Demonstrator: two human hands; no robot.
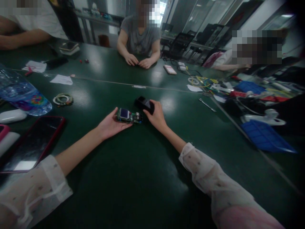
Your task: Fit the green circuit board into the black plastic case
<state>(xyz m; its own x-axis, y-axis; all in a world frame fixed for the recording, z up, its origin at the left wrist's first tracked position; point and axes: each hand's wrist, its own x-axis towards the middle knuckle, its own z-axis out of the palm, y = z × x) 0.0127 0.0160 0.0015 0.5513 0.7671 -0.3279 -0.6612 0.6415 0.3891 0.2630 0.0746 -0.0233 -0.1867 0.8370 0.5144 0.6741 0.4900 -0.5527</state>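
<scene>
On the palm and fingers of my left hand (110, 125) rests a green circuit board (126, 116) with a small dark screen and metal connectors. The left thumb lies along the board's near-left edge. My right hand (156, 115) is closed around the right end of a black plastic case (143, 103), thumb in front and fingers behind. The case is just beyond and to the right of the board, with a small gap between them. Both things are above the dark green tabletop (133, 171). The inside of the case cannot be made out.
Left are a phone (35, 140), a water bottle (23, 92) and beaded bracelets (63, 100). A wrench (206, 105), blue trays (267, 136) and tangled cables (207, 82) lie right. Across the table a person (140, 41) sits with both hands on it; other people sit at either side.
</scene>
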